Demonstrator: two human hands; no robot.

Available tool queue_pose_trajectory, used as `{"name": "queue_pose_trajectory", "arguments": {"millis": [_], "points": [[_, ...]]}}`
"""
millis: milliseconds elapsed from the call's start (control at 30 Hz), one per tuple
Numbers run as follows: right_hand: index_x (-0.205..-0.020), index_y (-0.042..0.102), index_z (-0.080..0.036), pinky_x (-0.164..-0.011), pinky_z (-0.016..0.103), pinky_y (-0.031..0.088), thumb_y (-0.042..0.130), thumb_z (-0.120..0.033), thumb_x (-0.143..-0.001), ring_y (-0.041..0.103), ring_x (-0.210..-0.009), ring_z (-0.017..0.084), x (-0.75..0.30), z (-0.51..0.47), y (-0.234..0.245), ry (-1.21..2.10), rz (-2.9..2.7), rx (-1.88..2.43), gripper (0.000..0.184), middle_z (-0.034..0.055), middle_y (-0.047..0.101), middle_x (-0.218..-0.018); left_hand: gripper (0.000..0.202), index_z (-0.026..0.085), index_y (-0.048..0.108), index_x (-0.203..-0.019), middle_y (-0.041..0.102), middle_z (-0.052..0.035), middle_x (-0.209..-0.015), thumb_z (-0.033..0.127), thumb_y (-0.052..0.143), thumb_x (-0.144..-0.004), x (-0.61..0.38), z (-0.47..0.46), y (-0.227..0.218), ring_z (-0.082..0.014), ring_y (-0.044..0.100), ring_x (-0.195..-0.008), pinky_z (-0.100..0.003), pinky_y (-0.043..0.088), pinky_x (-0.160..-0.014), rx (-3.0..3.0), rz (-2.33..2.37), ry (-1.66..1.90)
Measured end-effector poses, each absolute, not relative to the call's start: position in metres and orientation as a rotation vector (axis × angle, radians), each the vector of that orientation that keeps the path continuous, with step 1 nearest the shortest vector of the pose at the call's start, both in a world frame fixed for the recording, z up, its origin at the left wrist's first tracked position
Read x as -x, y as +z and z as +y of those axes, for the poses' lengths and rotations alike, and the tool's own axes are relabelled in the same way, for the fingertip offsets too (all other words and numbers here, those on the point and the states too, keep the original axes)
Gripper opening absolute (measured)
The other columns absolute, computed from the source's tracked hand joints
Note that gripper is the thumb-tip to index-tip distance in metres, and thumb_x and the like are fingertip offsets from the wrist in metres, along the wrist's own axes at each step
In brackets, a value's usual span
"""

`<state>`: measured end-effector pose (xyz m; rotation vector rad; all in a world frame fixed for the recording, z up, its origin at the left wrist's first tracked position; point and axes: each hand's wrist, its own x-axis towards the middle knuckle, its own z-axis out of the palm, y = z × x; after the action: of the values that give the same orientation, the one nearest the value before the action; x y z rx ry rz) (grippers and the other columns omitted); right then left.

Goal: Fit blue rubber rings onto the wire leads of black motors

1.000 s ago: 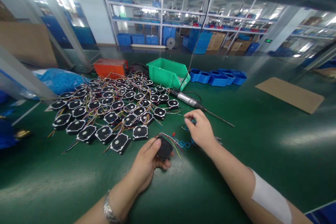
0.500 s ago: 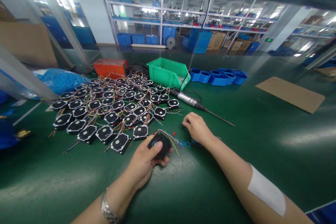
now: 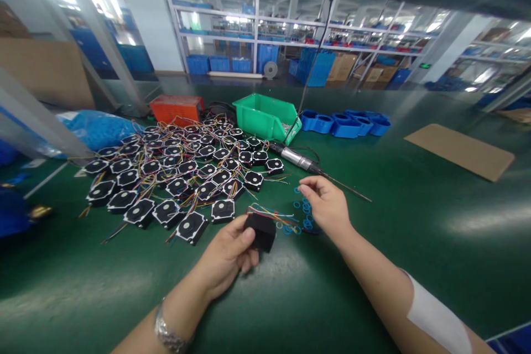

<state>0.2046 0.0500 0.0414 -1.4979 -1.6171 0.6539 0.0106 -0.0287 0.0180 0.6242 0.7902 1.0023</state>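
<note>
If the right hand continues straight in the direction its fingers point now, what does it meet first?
The right hand points left and slightly away, with fingertips pinched. First in that line are probably the loose coloured wires, then the nearest small square black fan at the pile's edge. Depth is hard to judge.

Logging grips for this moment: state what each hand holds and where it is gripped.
The left hand grips a black fan unit by its near edge. The right hand pinches its fingertips together; anything between them is too small to tell.
</note>
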Motion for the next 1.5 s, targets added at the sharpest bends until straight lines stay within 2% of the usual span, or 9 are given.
{"name": "queue_pose_trajectory", "arguments": {"millis": [133, 333, 433, 633, 833, 1067, 1267, 1367, 1500], "points": [[-0.081, 0.054, -0.008, -0.062, 0.012, 0.037, 0.052, -0.033, -0.069, 0.047, -0.065, 0.002, -0.197, 0.041, 0.041, 0.805, -1.646, 1.428, 0.027, 0.0007, 0.052, -0.074, 0.048, 0.021, 0.054, -0.095, 0.06, -0.0002, -0.086, 0.01, 0.074, -0.053, -0.011, -0.027, 0.017, -0.0107, 0.057, -0.072, -0.02, 0.047, -0.061, -0.542, 0.657, 1.068], [-0.077, 0.054, -0.008, -0.059, 0.009, 0.036, 0.054, -0.025, -0.07, 0.046, -0.062, 0.0, -0.181, 0.022, 0.046, 1.06, -1.75, 1.398, 0.019, -0.0009, 0.051, -0.07, 0.042, 0.018, 0.058, -0.087, 0.055, -0.004, -0.104, 0.003, 0.073, -0.05, -0.014, -0.027, 0.015, -0.015, 0.054, -0.092, -0.025, 0.042, -0.081, -0.608, 0.656, 1.188], [-0.076, 0.055, -0.008, -0.06, 0.008, 0.037, 0.055, -0.02, -0.07, 0.047, -0.064, 0.0, -0.175, 0.017, 0.047, 1.135, -1.778, 1.435, 0.013, -0.0012, 0.053, -0.071, 0.035, 0.015, 0.06, -0.076, 0.047, -0.0052, -0.117, 0.001, 0.073, -0.047, -0.016, -0.029, 0.017, -0.0176, 0.052, -0.097, -0.025, 0.042, -0.081, -0.643, 0.758, 1.24], [-0.073, 0.058, -0.009, -0.06, 0.008, 0.037, 0.055, -0.015, -0.07, 0.048, -0.063, 0.0, -0.172, 0.014, 0.047, 1.096, -1.837, 1.466, 0.007, -0.0016, 0.053, -0.07, 0.033, 0.015, 0.06, -0.073, 0.048, -0.006, -0.117, 0.003, 0.073, -0.045, -0.019, -0.03, 0.019, -0.0176, 0.054, -0.094, -0.024, 0.043, -0.076, -0.616, 0.813, 1.285], [-0.07, 0.058, -0.012, -0.067, 0.012, 0.036, 0.055, -0.017, -0.074, 0.048, -0.07, 0.002, -0.173, 0.01, 0.035, 0.561, -2.037, 1.274, 0.007, -0.0016, 0.053, -0.074, 0.034, 0.015, 0.06, -0.073, 0.05, -0.0057, -0.114, 0.004, 0.074, -0.044, -0.021, -0.03, 0.016, -0.0169, 0.054, -0.092, -0.024, 0.044, -0.074, -0.575, 0.793, 1.314], [-0.088, 0.058, -0.013, -0.082, 0.018, 0.039, 0.041, -0.016, -0.083, 0.046, -0.089, 0.004, -0.167, 0.002, 0.031, 0.065, -2.186, 0.845, 0.017, 0.0006, 0.053, -0.092, 0.044, 0.019, 0.051, -0.081, 0.062, 0.002, -0.075, 0.009, 0.077, -0.046, -0.013, -0.026, 0.023, -0.0102, 0.058, -0.071, -0.02, 0.042, -0.069, -0.43, 0.755, 1.267], [-0.096, 0.057, -0.014, -0.085, 0.018, 0.042, 0.045, -0.023, -0.081, 0.048, -0.091, 0.005, -0.202, 0.071, 0.076, 0.082, -1.89, 1.42, 0.021, 0.0028, 0.051, -0.1, 0.036, 0.019, 0.049, -0.075, 0.059, 0.0026, -0.072, 0.027, 0.076, -0.053, -0.01, -0.023, 0.013, -0.0098, 0.054, -0.065, -0.02, 0.039, -0.062, -0.481, 0.774, 1.185], [-0.106, 0.052, -0.011, -0.082, 0.018, 0.043, 0.046, -0.019, -0.08, 0.05, -0.085, 0.004, -0.223, 0.142, 0.096, 0.174, -1.776, 1.768, 0.028, 0.0045, 0.051, -0.099, 0.044, 0.019, 0.05, -0.077, 0.06, -0.0003, -0.077, 0.032, 0.078, -0.047, -0.014, -0.019, -0.003, -0.0125, 0.054, -0.068, -0.022, 0.038, -0.061, -0.6, 0.693, 1.105], [-0.104, 0.053, -0.01, -0.087, 0.025, 0.042, 0.049, -0.02, -0.079, 0.05, -0.087, 0.006, -0.231, 0.232, 0.099, 0.163, -1.892, 1.931, 0.027, 0.0051, 0.051, -0.097, 0.058, 0.017, 0.049, -0.081, 0.06, -0.0044, -0.08, 0.036, 0.082, -0.038, -0.017, -0.009, -0.021, -0.013, 0.052, -0.068, -0.022, 0.036, -0.059, -0.79, 0.645, 1.04]]}}
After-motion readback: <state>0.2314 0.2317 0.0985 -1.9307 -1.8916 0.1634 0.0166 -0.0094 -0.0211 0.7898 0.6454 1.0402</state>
